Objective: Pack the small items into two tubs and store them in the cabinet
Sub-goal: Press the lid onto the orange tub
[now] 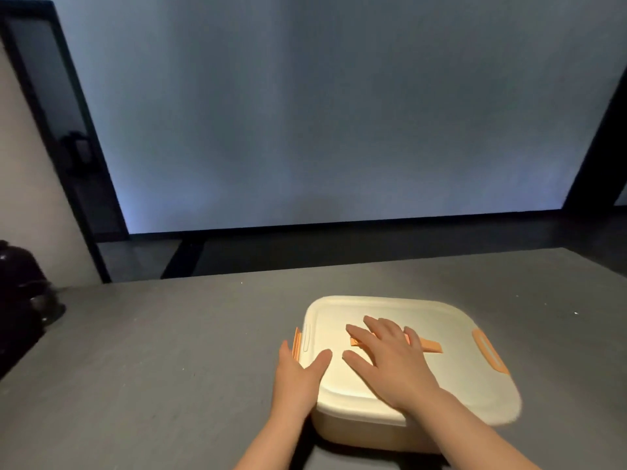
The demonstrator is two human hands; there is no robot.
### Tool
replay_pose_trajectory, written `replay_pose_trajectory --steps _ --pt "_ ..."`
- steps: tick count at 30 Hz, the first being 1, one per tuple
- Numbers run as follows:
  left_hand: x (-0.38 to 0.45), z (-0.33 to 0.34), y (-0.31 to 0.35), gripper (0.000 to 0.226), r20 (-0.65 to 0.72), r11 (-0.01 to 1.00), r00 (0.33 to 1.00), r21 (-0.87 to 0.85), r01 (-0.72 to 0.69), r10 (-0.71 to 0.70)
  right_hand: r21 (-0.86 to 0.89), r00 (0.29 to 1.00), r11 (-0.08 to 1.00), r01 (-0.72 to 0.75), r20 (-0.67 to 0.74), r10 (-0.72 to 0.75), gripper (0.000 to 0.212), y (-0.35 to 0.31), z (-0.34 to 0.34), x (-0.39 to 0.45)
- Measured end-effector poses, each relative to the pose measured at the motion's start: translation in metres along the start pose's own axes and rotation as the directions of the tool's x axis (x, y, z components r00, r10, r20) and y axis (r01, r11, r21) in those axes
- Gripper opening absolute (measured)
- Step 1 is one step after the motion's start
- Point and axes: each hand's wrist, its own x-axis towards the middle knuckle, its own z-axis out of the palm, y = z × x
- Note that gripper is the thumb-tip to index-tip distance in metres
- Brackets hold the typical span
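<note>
**Two hands on the lid**

Both flat now: right hand (390, 361) pressing mid-lid of the cream plastic tub (475, 388) on the grey table (135, 351), left hand (298, 371) beside the raised orange left clasp (297, 343), nearest to snap it.

A grey table (142, 351) with a matte, faintly speckled top fills the lower part of the view, its far edge running slightly uphill from left to right. Behind the table stands a broad pale blue-grey wall panel (322, 106), dimly and unevenly lit, brighter toward its lower left corner. A black frame (73, 130) borders the panel on its left, leaning with the wide-angle lens, and a dark strip closes it on the right. Left of the frame is a plain beige wall (30, 205). Between the panel and the table lies a dark floor (339, 245). At the table's left edge sits a dark, glossy object (23, 286), too dim to identify.
</note>
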Motion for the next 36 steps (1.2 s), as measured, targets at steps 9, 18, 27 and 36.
replay_pose_trajectory --steps 9,18,27,36 --pt "-0.010 0.001 0.005 0.049 -0.152 0.986 0.984 -0.121 -0.113 0.094 0.018 1.000 1.000 -0.013 -0.008 0.014 0.075 -0.002 0.001 0.001" --pt "-0.014 -0.002 0.011 0.036 -0.129 0.959 0.953 0.110 -0.262 0.276 0.047 0.999 0.999 0.000 0.047 -0.003 0.052 -0.001 0.000 0.003" --pt "-0.040 0.021 0.009 0.047 -0.052 0.775 0.911 0.548 -0.316 0.409 0.165 0.994 0.984 0.060 -0.104 -0.044 0.041 0.001 -0.004 -0.009" --pt "-0.069 0.070 0.022 0.038 0.128 0.553 0.851 0.709 -0.437 0.509 0.092 0.987 0.995 -0.028 -0.154 0.042 0.049 0.053 0.000 -0.073"
